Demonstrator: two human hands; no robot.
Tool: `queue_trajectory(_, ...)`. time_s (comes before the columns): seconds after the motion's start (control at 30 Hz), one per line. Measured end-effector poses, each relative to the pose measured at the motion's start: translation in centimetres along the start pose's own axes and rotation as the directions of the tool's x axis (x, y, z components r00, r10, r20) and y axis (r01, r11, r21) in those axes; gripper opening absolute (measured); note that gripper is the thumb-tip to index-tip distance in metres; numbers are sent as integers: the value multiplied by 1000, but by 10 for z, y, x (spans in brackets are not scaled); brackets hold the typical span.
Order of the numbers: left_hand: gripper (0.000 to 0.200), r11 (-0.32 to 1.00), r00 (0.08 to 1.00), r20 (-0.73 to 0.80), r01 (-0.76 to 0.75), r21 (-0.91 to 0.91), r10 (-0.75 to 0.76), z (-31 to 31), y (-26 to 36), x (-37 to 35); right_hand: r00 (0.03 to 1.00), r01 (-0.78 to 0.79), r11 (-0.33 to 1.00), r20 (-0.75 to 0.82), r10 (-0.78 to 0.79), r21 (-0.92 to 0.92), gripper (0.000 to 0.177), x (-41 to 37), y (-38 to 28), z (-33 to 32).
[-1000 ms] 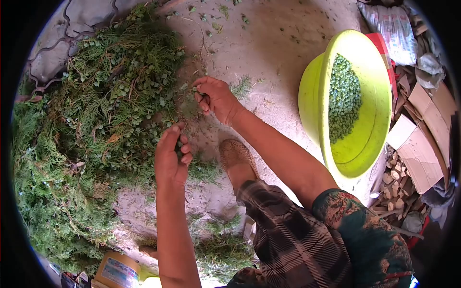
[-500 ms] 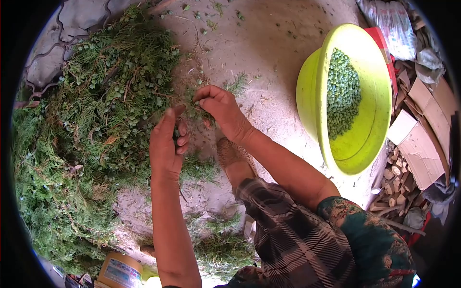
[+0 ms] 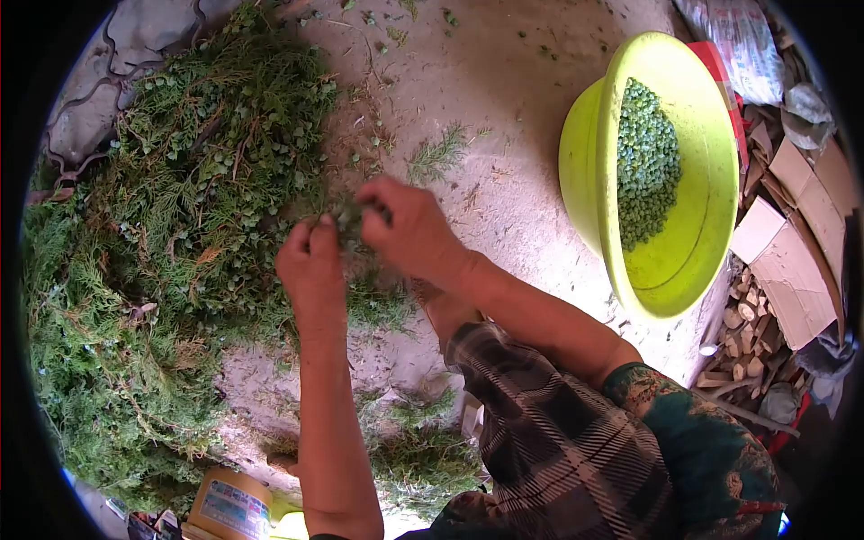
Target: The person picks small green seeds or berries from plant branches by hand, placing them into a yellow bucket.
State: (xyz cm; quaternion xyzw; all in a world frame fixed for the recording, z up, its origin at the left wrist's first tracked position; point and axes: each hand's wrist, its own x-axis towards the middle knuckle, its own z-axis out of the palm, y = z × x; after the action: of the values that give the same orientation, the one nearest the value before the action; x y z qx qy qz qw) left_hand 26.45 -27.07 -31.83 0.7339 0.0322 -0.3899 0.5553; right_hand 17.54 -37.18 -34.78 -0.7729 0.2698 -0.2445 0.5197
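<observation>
My left hand [image 3: 310, 265] is closed, thumb and forefinger pinching a small evergreen sprig [image 3: 347, 216] with green cones. Just right of it, my right hand [image 3: 412, 229] has its fingers curled in at the sprig; it is blurred, and what lies inside the fingers is mostly hidden. Left of both hands rises a big heap of evergreen branches [image 3: 216, 171] dotted with pale green cones. Over on the right, a tilted yellow-green basin [image 3: 693, 243] holds a pile of picked green cones [image 3: 646, 166].
Loose twigs [image 3: 438, 155] lie on the dusty floor [image 3: 513, 117]. More cut greenery [image 3: 423, 459] is beside my plaid-covered leg [image 3: 558, 432]. A yellow container [image 3: 229, 506] stands at the lower left. Chopped wood [image 3: 747, 328] and cardboard [image 3: 792, 274] are piled beyond the basin.
My left hand has turned, its fingers now folded into a pinch. My right hand has shifted slightly down and curled further. The view has tilted a little.
</observation>
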Motion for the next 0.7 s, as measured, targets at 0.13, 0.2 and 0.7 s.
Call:
queue_trajectory(0.13, 18, 984, 993, -92, -82, -159, 68, -11, 5, -14, 747, -590, 441, 249, 616, 677, 16, 14, 8, -45)
queue_trajectory(0.2, 18, 987, 997, -38, -71, -141, 67, -19, 7, -17, 738, -563, 30, 486, 468, 826, 20, 18, 2, -56)
queue_trajectory(0.7, 13, 994, 988, 130, 74, 84, -85, -28, 34, -32, 741, -469, 784, 665, 97, 407, 31, 22, -32, -22)
